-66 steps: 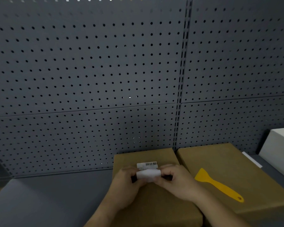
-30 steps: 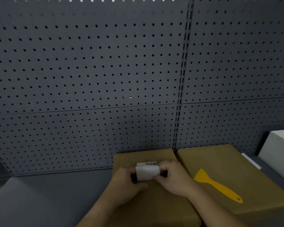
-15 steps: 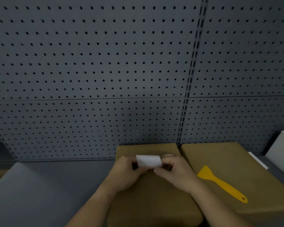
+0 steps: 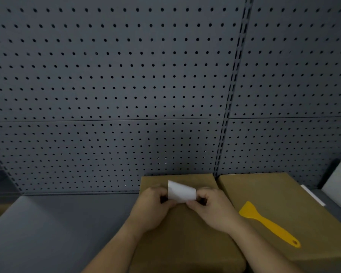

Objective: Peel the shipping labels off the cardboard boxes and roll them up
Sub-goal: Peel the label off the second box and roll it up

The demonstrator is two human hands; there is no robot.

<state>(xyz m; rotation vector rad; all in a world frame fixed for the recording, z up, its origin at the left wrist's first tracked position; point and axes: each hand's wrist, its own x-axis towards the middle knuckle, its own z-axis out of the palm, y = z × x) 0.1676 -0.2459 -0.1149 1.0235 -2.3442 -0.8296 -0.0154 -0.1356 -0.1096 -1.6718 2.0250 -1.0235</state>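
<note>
Pinching white label [image 4: 182,191] between left hand [image 4: 153,208] and right hand [image 4: 215,209]; barcode edge seen earlier now hidden

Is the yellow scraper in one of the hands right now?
No, the yellow scraper lies untouched on the right cardboard box, while the left hand and right hand both pinch the white label.

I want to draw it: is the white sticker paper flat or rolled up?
Partly rolled. The white label curves between the left hand and right hand, one corner sticking up, above the cardboard box.
</note>
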